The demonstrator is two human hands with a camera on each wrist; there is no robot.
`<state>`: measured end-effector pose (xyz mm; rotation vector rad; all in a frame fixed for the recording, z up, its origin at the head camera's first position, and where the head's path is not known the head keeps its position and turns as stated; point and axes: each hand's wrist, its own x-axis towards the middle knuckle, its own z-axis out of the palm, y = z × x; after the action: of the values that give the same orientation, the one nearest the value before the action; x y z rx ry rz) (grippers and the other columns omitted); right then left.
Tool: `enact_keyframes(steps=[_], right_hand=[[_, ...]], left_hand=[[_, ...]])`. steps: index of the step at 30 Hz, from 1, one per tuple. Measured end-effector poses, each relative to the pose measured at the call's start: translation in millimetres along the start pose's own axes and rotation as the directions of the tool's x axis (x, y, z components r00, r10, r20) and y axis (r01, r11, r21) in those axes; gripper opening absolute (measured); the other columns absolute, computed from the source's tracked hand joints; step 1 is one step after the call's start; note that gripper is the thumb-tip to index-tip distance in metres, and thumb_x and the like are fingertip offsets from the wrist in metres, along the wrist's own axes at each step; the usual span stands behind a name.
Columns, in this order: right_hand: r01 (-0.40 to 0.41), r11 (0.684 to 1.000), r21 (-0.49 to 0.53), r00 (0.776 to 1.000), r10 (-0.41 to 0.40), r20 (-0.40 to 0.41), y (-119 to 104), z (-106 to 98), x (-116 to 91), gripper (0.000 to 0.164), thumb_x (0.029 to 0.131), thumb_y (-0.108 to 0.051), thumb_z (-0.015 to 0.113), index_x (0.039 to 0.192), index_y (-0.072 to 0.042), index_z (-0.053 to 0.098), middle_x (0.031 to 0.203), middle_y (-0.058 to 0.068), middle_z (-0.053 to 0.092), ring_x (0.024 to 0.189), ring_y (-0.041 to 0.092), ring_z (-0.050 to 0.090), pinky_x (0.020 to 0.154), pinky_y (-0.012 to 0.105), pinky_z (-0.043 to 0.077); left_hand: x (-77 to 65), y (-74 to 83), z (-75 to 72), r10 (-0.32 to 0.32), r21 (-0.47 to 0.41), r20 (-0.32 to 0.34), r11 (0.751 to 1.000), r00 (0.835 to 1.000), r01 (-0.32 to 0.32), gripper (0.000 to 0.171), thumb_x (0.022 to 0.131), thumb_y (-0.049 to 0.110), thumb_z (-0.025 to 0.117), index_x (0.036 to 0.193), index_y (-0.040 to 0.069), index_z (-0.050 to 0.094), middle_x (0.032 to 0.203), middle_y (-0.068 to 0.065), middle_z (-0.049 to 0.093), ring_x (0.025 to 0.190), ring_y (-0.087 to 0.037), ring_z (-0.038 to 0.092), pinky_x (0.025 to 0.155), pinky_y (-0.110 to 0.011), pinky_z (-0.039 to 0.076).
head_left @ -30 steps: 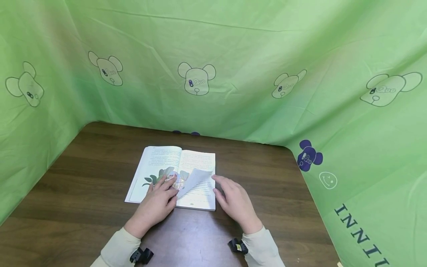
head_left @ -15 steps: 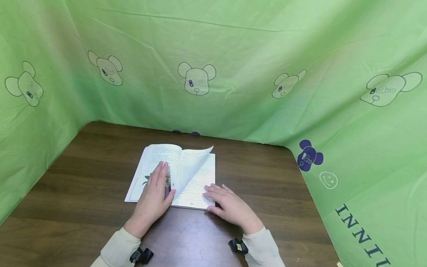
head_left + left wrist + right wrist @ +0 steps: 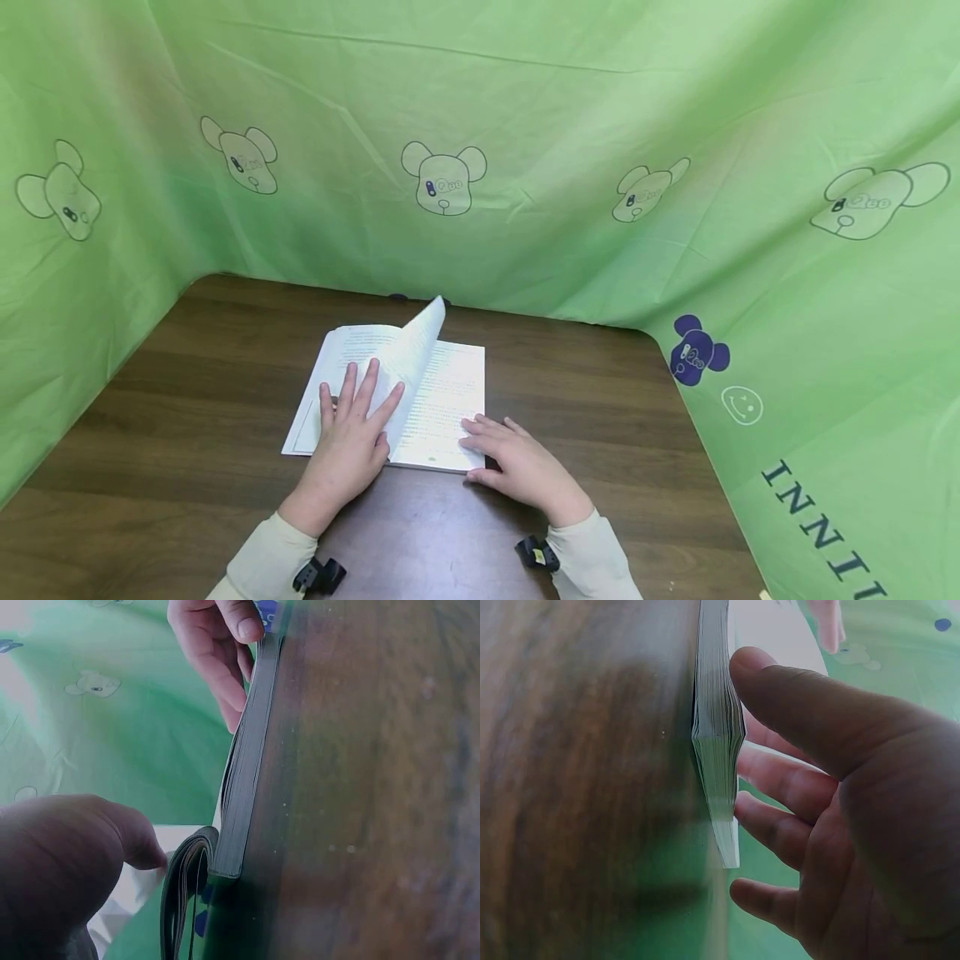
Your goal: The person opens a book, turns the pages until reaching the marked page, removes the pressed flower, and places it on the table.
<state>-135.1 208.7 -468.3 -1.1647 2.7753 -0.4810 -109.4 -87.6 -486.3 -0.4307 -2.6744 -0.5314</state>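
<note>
An open book (image 3: 453,392) lies on the wooden table, print on both sides. One leaf (image 3: 422,333) stands partly raised near the spine, its upper corner pointing up and away. My left hand (image 3: 350,446) rests with spread fingers on the left page, just left of that leaf; its thumb shows by the curved pages in the left wrist view. At the lower right corner of the right page, my right hand (image 3: 521,467) rests with its fingertips on the paper. In the right wrist view the thumb (image 3: 780,675) touches the page block's edge, fingers loosely bent.
The brown wooden table (image 3: 187,400) extends around the book. A green cloth (image 3: 525,100) printed with bear heads hangs behind it and along both sides. Each wrist carries a small black camera (image 3: 318,575).
The leaf has swung from the right page up and leftward toward the spine. My left hand has spread its fingers over the left page. My right hand has moved down to the lower right corner.
</note>
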Motion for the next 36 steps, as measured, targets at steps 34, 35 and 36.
enact_keyframes(steps=[34,35,36], right_hand=[[-0.028,0.999,-0.026,0.999,0.029,0.019,0.5,2.5,0.6,0.044,0.097,-0.034,0.071,0.136,-0.014,0.067,0.156,0.0,0.051,0.147,0.024,0.044,0.119,0.06,0.031],[-0.027,0.999,-0.026,0.999,0.027,0.017,0.3,2.4,0.8,0.044,0.097,-0.034,0.07,0.136,-0.014,0.067,0.156,0.001,0.051,0.147,0.024,0.044,0.119,0.06,0.032],[-0.025,0.999,-0.027,1.0,0.025,0.016,0.0,2.2,1.0,0.043,0.097,-0.034,0.07,0.135,-0.014,0.068,0.156,0.001,0.051,0.147,0.024,0.044,0.119,0.06,0.032]], left_hand=[[-5.6,3.4,-4.4,-0.169,-0.009,0.262,0.984,0.95,0.178,0.046,0.098,0.035,0.064,0.14,0.016,0.064,0.159,-0.015,0.045,0.147,-0.045,0.037,0.11,-0.076,0.028],[-5.6,3.2,-4.6,-0.175,-0.009,0.262,0.983,0.949,0.183,0.048,0.097,0.037,0.066,0.14,0.016,0.064,0.159,-0.015,0.045,0.147,-0.045,0.037,0.11,-0.076,0.028],[-5.6,3.1,-4.8,-0.18,-0.01,0.259,0.982,0.949,0.189,0.049,0.096,0.038,0.068,0.14,0.016,0.064,0.158,-0.016,0.046,0.147,-0.046,0.038,0.11,-0.076,0.028]])
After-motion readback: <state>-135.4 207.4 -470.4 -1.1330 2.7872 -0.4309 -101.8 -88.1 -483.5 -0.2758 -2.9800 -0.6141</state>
